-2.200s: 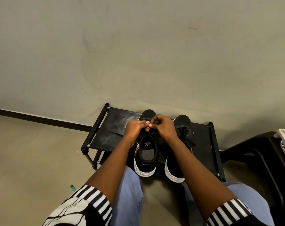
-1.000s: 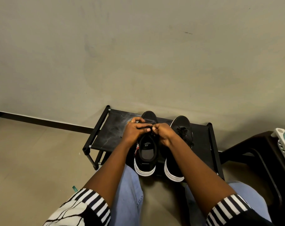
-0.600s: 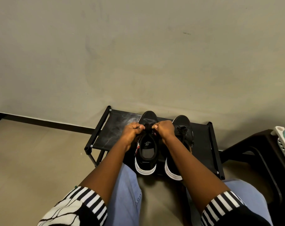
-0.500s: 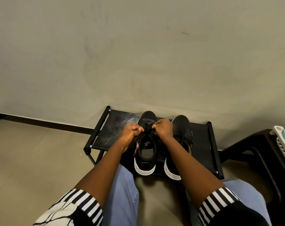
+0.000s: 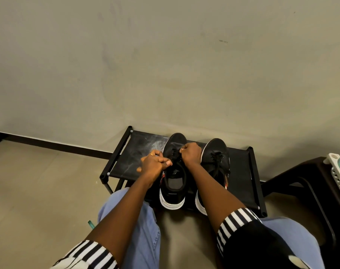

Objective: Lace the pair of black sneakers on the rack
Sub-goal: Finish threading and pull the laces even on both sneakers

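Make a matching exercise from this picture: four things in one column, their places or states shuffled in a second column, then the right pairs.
Things
1. left shoe
2. right shoe
3. rack
4. basket

Places or states
A. at the frame's right edge, on a dark stool
B. against the wall, bearing both shoes
C. both hands at its laces
D. laced, with no hand on its laces

The left hand and right hand both pinch lace ends.

Pairs: 1-C, 2-D, 3-B, 4-A
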